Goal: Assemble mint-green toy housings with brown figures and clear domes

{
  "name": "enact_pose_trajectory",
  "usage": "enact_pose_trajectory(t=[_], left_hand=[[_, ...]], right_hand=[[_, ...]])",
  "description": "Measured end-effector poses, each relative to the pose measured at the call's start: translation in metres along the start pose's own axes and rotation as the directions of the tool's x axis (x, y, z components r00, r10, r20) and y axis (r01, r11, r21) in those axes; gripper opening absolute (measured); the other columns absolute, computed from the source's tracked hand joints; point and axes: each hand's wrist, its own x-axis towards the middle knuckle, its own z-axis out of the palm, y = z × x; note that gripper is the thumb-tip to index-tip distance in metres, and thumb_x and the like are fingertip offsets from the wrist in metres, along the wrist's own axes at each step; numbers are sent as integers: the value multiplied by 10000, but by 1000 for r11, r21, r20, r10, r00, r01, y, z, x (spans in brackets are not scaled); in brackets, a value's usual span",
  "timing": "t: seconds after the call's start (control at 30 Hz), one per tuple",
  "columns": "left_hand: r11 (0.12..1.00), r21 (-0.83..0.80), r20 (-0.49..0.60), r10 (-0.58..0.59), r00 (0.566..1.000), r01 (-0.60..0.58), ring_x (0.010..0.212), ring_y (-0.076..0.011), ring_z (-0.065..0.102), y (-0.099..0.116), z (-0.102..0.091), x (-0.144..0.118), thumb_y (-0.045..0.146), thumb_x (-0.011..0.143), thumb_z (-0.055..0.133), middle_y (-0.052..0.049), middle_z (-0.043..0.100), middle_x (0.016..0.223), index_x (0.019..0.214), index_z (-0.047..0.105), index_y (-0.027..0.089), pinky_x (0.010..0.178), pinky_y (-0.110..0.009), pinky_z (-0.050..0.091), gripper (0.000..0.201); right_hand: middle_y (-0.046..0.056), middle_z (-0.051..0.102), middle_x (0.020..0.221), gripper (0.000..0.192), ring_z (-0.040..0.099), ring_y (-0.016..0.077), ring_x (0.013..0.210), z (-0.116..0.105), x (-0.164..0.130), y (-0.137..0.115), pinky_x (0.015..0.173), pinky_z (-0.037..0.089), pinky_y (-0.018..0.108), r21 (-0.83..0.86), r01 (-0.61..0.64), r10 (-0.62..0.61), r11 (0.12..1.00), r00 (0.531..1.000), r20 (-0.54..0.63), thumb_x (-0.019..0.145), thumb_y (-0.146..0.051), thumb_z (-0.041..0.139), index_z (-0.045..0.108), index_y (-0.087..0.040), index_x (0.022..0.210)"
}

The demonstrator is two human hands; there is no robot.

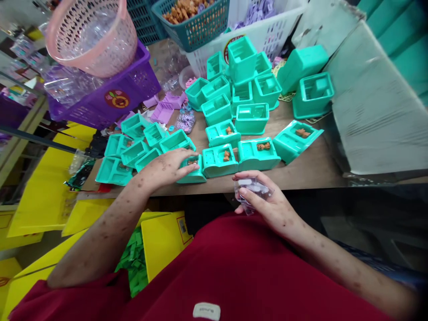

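My left hand (167, 167) rests over a teal plastic box (195, 177) at the table's front edge. Its thumb and fingers are apart around the compartment, where a small brown piece partly shows; whether they touch it I cannot tell. Close to my body, my right hand (264, 194) is closed around several clear plastic parts (252, 189). To the right of my left hand stand more teal boxes, one (219, 166) with a brown animal figure (226, 155), another (257, 159) with a similar brown dog-like figure (263, 146), and a tilted one (290, 145) at the row's end.
More teal boxes (216, 109) are grouped and stacked behind. A purple crate (133, 84) carries a pink basket (60, 49) of clear parts. A teal basket (200, 35) holds brown figures. A cardboard box (374, 111) stands right; yellow bins (163, 236) sit below left.
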Motion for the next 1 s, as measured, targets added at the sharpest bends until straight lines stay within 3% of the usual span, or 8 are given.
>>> enact_pose_trajectory(t=[0.13,0.23,0.37,0.47,0.53,0.67,0.83,1.0], left_hand=[[990,-5,-5,-141,990,141,1391,-384,632,-7,8,3,632,988,705,-157,668,1515,1478,624,196,1163,-530,508,661],[993,29,-131,-111,985,116,1409,-433,583,6,7,-1,604,965,752,-184,663,1471,1425,651,181,1187,-587,473,632],[991,-50,-389,98,916,-127,1366,-358,614,63,1,-15,472,1065,674,-134,667,1440,1437,642,224,1203,-549,482,448],[904,-167,-292,335,896,-392,1372,-296,628,105,15,-20,405,1027,764,-113,659,1460,1527,598,246,1189,-461,530,550],[862,-202,-254,412,875,-464,1391,-283,617,118,32,-18,351,994,817,-117,657,1457,1513,633,251,1187,-440,544,560],[830,-224,-393,403,827,-511,1326,-250,680,117,55,-14,238,1008,790,-116,713,1404,1442,703,241,1152,-422,578,442],[806,-201,-484,411,772,-556,1344,-250,696,116,54,-19,173,1032,742,-144,716,1465,1381,728,190,1160,-406,566,349],[858,-322,-585,153,797,-401,982,-151,787,123,62,-22,170,1094,641,-35,818,1107,1260,737,206,910,-262,627,195]], right_hand=[[24,717,1173,412,730,153,866,-2,-3,8,701,732,299,61,23,-22,998,1000,-20,960,-425,854,688,-311,1319],[17,704,1095,386,707,151,871,-2,-4,9,707,726,285,94,9,-9,996,1000,1,966,-418,849,685,-302,1295],[13,685,1090,376,713,161,886,-3,-3,10,652,720,278,152,29,-29,988,1000,-3,945,-421,869,682,-288,1244],[9,706,1038,391,739,170,856,-6,-1,14,600,710,267,185,55,-56,981,998,-3,924,-427,891,666,-265,1199],[-18,718,938,385,740,145,742,-9,-2,17,579,693,246,205,53,-55,977,998,4,931,-420,889,642,-257,1178],[-29,750,938,415,700,91,574,-15,-5,15,535,653,210,243,13,-28,970,998,59,928,-366,903,642,-252,1229],[-8,760,933,637,735,151,727,-19,-7,12,491,629,205,341,-5,-35,940,993,112,818,-405,993,632,-263,1323],[-12,771,854,431,701,111,524,-18,-6,17,476,575,190,192,-63,26,979,981,191,948,-510,867,641,-245,1202]])
